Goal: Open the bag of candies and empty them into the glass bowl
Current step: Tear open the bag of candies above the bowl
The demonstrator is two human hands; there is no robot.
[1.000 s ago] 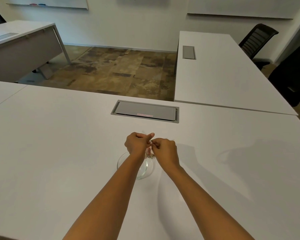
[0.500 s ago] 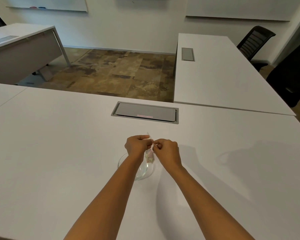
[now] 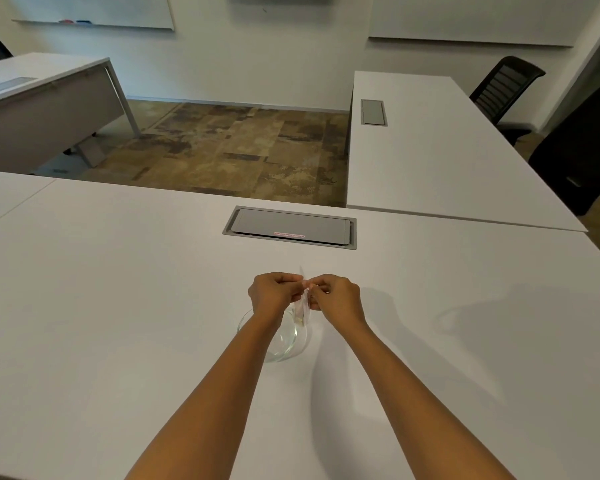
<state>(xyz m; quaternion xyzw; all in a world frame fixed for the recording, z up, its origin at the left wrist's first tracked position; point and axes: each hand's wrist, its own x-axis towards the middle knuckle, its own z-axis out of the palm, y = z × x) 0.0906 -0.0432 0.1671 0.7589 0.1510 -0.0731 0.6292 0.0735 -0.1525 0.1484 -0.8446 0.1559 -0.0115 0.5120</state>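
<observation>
A small clear plastic bag of candies hangs between my two hands, its top edge pinched from both sides. My left hand grips the left side of the top, my right hand the right side, fingertips almost touching. The bag dangles just above the far rim of a clear glass bowl that stands on the white table. My left wrist covers part of the bowl. The candies are too small and blurred to make out.
A grey cable hatch is set into the table beyond my hands. A second white table stands to the right, with a black chair behind it. Another desk is at the far left.
My hands have stayed over the bowl, pinching the bag's top; the thumbs have shifted and a bit more of the bag's top edge sticks up between them.
</observation>
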